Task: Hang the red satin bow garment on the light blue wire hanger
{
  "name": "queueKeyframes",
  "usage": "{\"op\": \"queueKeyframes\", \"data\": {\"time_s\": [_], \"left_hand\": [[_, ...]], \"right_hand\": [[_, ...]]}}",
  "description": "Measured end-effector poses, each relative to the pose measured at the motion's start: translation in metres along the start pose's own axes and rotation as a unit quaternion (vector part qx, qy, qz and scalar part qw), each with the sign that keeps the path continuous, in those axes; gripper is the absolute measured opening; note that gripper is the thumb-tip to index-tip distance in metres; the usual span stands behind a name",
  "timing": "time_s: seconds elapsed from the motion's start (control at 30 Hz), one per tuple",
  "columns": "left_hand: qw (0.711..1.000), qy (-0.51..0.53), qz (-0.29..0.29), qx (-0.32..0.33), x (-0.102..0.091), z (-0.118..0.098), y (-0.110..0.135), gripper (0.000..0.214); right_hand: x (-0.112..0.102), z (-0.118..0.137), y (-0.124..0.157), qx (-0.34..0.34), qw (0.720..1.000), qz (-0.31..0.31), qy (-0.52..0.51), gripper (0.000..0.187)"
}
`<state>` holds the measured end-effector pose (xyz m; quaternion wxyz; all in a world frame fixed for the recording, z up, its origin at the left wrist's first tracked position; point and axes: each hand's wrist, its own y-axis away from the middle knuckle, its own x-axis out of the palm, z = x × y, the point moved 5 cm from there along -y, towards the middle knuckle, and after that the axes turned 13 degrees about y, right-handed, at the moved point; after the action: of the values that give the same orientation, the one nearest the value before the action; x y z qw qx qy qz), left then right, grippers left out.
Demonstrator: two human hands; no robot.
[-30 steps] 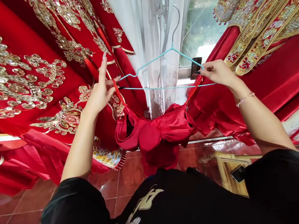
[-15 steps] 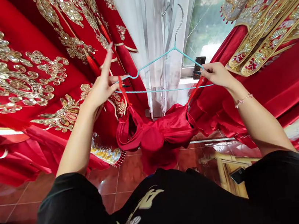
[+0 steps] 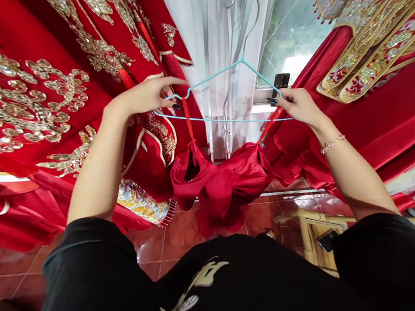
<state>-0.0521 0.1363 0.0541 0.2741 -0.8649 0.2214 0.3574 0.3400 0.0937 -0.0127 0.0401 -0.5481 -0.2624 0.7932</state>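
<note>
A light blue wire hanger (image 3: pixel 225 119) is held up in front of me before a white curtain. A plain red satin garment (image 3: pixel 220 179) hangs from it by two thin red straps. My left hand (image 3: pixel 145 96) is closed over the hanger's left end, fingers pinched where the left strap (image 3: pixel 187 119) loops over the wire. My right hand (image 3: pixel 298 104) pinches the hanger's right end together with the right strap. The garment bunches and sags between my hands.
Red robes with gold embroidery (image 3: pixel 22 99) hang on the left, and more of them (image 3: pixel 381 43) on the right. A white curtain (image 3: pixel 214 36) and a window (image 3: pixel 296 14) are ahead. A bamboo chair (image 3: pixel 319 232) with a phone stands low right on red floor tiles (image 3: pixel 166 243).
My left hand turned from raised, spread fingers to a pinch over the hanger's left end, and the left strap now sits further in on the wire. The hanger rose slightly.
</note>
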Motion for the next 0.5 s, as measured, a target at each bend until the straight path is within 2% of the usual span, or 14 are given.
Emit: {"op": "queueKeyframes", "data": {"time_s": [0.07, 0.1, 0.13, 0.2, 0.27, 0.3, 0.33, 0.37, 0.4, 0.43, 0.47, 0.5], "left_hand": [[0.994, 0.001, 0.107, -0.001, 0.003, 0.0, 0.009, 0.064], [0.992, 0.004, 0.129, 0.004, 0.006, -0.001, 0.016, 0.06], [0.993, 0.008, 0.114, 0.012, 0.008, -0.003, 0.022, 0.057], [0.999, 0.008, 0.009, 0.036, 0.016, -0.007, 0.039, 0.047], [0.986, 0.006, -0.159, 0.058, 0.032, -0.012, 0.064, 0.038], [0.967, 0.008, -0.245, 0.064, 0.043, -0.013, 0.08, 0.034], [0.95, 0.013, -0.305, 0.059, 0.057, -0.013, 0.095, 0.033], [0.943, 0.014, -0.328, 0.056, 0.074, -0.013, 0.108, 0.031], [0.95, 0.021, -0.306, 0.05, 0.094, -0.013, 0.118, 0.028], [0.965, 0.047, -0.256, 0.032, 0.113, -0.011, 0.125, 0.023], [0.977, 0.079, -0.199, 0.007, 0.129, -0.009, 0.132, 0.02], [0.984, 0.114, -0.137, -0.022, 0.144, -0.006, 0.139, 0.021]], "right_hand": [[-0.001, -0.002, 0.001, 0.01, 1.0, -0.016, 0.012, 0.038], [0.0, -0.002, 0.001, 0.013, 1.0, -0.018, 0.011, 0.037], [0.0, -0.002, 0.002, 0.015, 1.0, -0.018, 0.007, 0.036], [0.002, 0.002, 0.006, 0.016, 1.0, -0.026, -0.003, 0.031], [0.004, 0.006, 0.017, 0.02, 0.998, -0.064, -0.012, 0.025], [0.005, 0.006, 0.026, 0.029, 0.994, -0.1, -0.018, 0.027], [0.007, 0.005, 0.037, 0.046, 0.988, -0.147, -0.027, 0.034], [0.011, 0.001, 0.051, 0.073, 0.977, -0.198, -0.039, 0.042], [0.017, -0.004, 0.066, 0.106, 0.962, -0.247, -0.055, 0.045], [0.025, -0.011, 0.082, 0.143, 0.945, -0.285, -0.072, 0.044], [0.037, -0.018, 0.096, 0.178, 0.934, -0.297, -0.088, 0.04], [0.052, -0.025, 0.107, 0.203, 0.933, -0.278, -0.109, 0.035]]}}
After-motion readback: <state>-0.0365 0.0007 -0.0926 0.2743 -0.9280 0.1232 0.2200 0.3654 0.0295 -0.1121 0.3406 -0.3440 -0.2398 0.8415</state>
